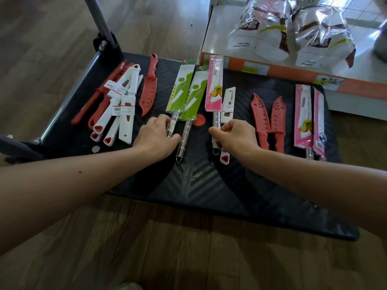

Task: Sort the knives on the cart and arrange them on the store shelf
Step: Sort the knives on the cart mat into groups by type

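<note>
Steel handles at mid-cart (240, 195) are pinched, left hand (156, 136) on a green-sleeved knife (177, 95), right hand (237, 133) on a pink one (213, 91): sorting, next grouping by kind.

The near strip of the black cart surface (209, 195) is lying bare, giving open passage. Beyond it, knife groups are crowding the far half, with a clear gap showing left of the 2 red sheathed knives (269, 120).

Two bare forearms enter, one from 8 o'clock and one from 4 o'clock, with no sleeves, watch or bracelet in view. The left hand (156, 136) and right hand (237, 135) wear no gloves or rings. A small dark mole marks the left forearm (80, 172).
</note>
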A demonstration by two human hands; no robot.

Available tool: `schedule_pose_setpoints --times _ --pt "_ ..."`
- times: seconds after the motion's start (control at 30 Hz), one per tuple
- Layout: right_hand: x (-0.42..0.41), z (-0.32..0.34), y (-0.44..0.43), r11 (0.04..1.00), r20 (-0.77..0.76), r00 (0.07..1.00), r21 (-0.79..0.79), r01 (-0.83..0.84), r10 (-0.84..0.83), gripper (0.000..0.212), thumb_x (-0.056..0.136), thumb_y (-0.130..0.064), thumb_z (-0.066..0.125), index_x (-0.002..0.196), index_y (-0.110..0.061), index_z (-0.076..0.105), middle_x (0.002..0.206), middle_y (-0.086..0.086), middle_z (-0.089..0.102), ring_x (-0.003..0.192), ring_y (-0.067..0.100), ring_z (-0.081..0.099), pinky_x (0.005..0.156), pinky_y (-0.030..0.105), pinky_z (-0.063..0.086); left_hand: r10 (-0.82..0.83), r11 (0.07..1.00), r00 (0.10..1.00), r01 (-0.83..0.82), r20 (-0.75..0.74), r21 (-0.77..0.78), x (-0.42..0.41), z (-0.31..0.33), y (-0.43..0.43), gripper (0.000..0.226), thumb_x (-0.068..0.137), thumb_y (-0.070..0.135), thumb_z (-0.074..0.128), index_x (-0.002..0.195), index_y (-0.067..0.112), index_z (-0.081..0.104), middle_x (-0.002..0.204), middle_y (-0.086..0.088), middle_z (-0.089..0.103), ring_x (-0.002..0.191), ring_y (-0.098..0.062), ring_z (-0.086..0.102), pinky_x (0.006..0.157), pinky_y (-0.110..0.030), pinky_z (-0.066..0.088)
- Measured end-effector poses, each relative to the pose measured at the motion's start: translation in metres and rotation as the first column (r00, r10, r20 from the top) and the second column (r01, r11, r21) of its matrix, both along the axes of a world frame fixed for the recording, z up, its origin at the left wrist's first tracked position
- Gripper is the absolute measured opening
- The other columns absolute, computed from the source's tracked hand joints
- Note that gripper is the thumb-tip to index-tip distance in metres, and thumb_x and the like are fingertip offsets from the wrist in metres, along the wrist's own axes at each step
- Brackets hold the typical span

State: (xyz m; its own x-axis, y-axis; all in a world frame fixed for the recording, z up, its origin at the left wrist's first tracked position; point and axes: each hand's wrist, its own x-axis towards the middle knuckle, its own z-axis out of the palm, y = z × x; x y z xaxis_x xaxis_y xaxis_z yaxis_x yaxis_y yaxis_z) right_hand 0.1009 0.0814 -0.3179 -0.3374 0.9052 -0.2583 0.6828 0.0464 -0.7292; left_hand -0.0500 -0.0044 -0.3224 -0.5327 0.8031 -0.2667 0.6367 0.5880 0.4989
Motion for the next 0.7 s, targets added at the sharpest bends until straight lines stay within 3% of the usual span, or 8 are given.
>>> schedule_pose_setpoints --times 0.27,0.53,0.7 --pt "0.017 0.001 -0.001 1.000 -0.004 1.000 -0.002 0.025 -0.025 0.023 0.082 -0.029 0.064 0.071 -0.010 0.061 0.073 0.005 0.067 0.073 0.017 0.064 0.080 0.041 0.055 -0.084 0.996 0.979 0.090 -0.183 0.026 0.022 0.008 0.021 0.051 0.087 0.036 0.051 0.134 0.022 0.038 0.138 -0.003 0.041 0.126 -0.026 0.028 0.100 -0.039 0.027" --pt "0.060 0.004 0.005 0.999 -0.001 0.999 -0.011 0.042 -0.042 0.023 0.083 -0.035 0.065 0.075 -0.014 0.059 0.075 0.003 0.065 0.072 0.018 0.063 0.074 0.040 0.056 -0.185 0.976 0.971 0.200 -0.150 0.090 0.072 0.013 0.054 0.049 0.086 0.036 0.052 0.131 0.020 0.039 0.133 -0.004 0.047 0.124 -0.027 0.031 0.101 -0.037 0.029" --pt "0.089 0.012 0.013 0.997 -0.003 0.998 0.019 0.069 -0.069 0.025 0.085 -0.034 0.063 0.068 -0.018 0.053 0.065 -0.004 0.059 0.060 0.007 0.054 0.057 0.023 0.048 -0.215 0.968 0.970 0.227 -0.115 0.107 0.101 0.013 0.071 0.049 0.085 0.032 0.053 0.131 0.020 0.040 0.135 -0.005 0.047 0.124 -0.030 0.034 0.102 -0.038 0.031"
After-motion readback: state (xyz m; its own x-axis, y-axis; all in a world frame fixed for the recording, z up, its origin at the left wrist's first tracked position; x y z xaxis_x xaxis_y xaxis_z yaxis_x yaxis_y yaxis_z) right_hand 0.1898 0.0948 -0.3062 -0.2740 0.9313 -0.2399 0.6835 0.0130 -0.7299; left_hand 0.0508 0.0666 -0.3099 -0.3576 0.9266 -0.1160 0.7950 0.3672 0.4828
